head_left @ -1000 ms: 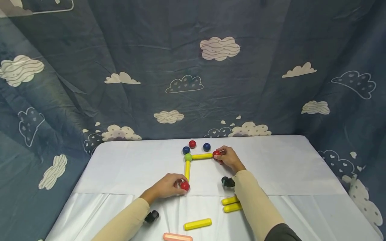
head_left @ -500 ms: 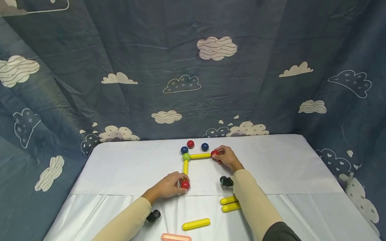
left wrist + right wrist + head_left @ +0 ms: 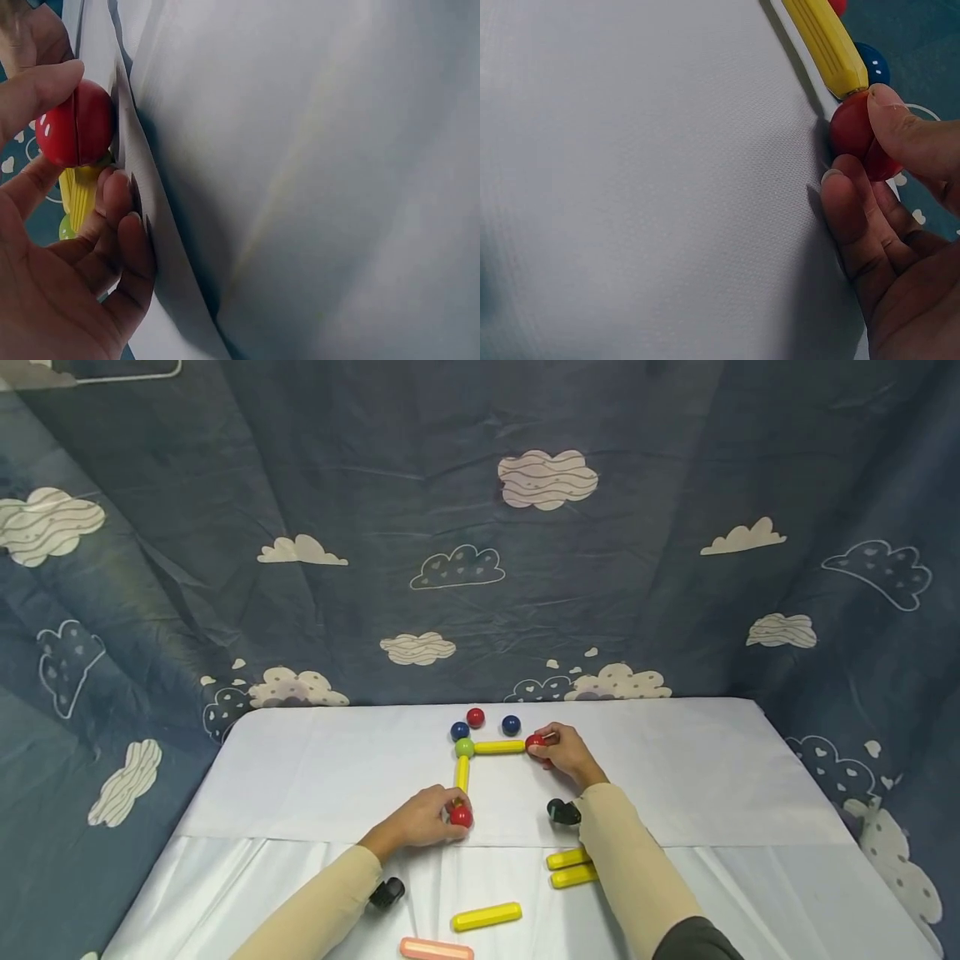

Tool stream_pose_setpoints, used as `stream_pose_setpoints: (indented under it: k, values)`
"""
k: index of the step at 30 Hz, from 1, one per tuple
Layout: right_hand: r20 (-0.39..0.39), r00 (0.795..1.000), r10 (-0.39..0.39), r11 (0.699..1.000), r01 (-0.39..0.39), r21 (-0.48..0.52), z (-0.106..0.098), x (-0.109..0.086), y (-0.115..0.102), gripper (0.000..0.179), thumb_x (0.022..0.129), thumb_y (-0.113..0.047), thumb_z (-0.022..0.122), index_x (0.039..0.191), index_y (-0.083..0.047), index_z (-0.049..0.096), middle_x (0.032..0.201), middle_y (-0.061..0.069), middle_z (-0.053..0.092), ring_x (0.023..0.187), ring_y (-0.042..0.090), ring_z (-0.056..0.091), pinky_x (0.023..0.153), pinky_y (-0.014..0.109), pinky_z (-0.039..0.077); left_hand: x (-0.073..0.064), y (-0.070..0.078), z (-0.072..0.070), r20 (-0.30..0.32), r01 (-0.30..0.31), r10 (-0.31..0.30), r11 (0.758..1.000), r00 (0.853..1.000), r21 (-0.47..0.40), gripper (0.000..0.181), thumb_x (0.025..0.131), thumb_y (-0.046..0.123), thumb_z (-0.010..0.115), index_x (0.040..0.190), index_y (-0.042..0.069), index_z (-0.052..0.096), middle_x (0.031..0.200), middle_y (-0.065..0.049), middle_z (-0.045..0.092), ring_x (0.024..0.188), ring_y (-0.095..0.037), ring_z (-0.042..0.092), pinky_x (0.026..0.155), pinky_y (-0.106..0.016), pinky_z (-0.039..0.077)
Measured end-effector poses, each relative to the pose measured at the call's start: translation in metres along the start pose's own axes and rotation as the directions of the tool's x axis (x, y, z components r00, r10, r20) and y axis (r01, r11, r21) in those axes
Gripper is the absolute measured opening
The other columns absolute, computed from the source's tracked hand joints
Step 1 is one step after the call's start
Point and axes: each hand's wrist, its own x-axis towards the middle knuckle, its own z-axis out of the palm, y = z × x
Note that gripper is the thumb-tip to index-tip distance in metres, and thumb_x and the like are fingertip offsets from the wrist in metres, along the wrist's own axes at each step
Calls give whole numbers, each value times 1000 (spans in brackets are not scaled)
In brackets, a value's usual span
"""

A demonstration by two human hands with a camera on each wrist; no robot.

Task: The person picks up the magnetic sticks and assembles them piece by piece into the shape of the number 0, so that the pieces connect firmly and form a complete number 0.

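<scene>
My left hand (image 3: 423,817) pinches a red ball (image 3: 76,124) between thumb and fingers at the near end of a yellow stick (image 3: 462,772). That stick runs back to a green ball (image 3: 464,747). From the green ball a second yellow stick (image 3: 499,747) goes right, its end meeting another red ball (image 3: 855,129). My right hand (image 3: 567,752) holds this ball, thumb on top and fingers curled beneath. Together the sticks and balls form a corner shape lying on the white cloth.
Behind the corner lie a loose red ball (image 3: 476,717) and two blue balls (image 3: 511,725). Nearer me are a yellow stick (image 3: 487,917), a pink stick (image 3: 437,949) and a pair of yellow sticks (image 3: 572,876) partly under the right forearm. A cloud-patterned curtain (image 3: 337,610) hangs behind the table.
My left hand has moved slightly forward, bringing the near red ball up against the yellow stick's end. The right hand keeps its hold with little motion.
</scene>
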Motion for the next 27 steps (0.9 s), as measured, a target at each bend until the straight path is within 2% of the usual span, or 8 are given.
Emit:
stream_pose_setpoints:
  k: [5, 9, 15, 22, 27]
  values:
    - [-2, 1000, 1, 1000, -1, 15, 0, 0, 4, 36, 86, -6, 71, 118, 2, 57, 104, 20, 58, 69, 17, 57, 58, 23, 50, 3, -1, 4, -4, 26, -26, 1000, 1000, -8, 34, 80, 30, 78, 106, 23, 58, 92, 1, 51, 80, -15, 48, 69, -30, 43]
    - [4, 1000, 3, 1000, -3, 23, 0, 0, 4, 36, 86, -5, 71, 118, 2, 57, 105, 20, 58, 68, 16, 57, 58, 23, 50, 3, -1, 6, -22, 6, -6, 1000, 1000, -18, 36, 78, 26, 80, 105, 21, 56, 91, 0, 49, 80, -16, 48, 70, -30, 44]
    - [-9, 1000, -8, 1000, 8, 18, -1, 0, -1, 35, 86, -6, 72, 116, 2, 57, 105, 20, 59, 70, 17, 57, 59, 22, 51, 3, -3, 5, -82, -39, 37, 999, 996, -14, 37, 76, 18, 81, 101, 20, 54, 91, -1, 49, 84, -17, 50, 75, -33, 48]
    - [0, 1000, 7, 1000, -7, 19, 0, 0, -1, 36, 87, -5, 71, 118, 2, 56, 107, 21, 59, 70, 17, 57, 59, 22, 51, 3, -5, 8, -105, -33, 26, 997, 994, -67, 38, 77, 17, 81, 103, 21, 53, 93, -1, 49, 89, -18, 50, 82, -37, 50]
    - [-4, 1000, 8, 1000, -8, 19, 0, 2, 1, 36, 87, -7, 71, 120, 0, 56, 109, 20, 59, 72, 18, 58, 62, 23, 51, 3, -4, 7, -116, -28, 18, 996, 993, -86, 40, 76, 17, 82, 103, 21, 54, 92, -1, 49, 88, -18, 50, 82, -37, 49]
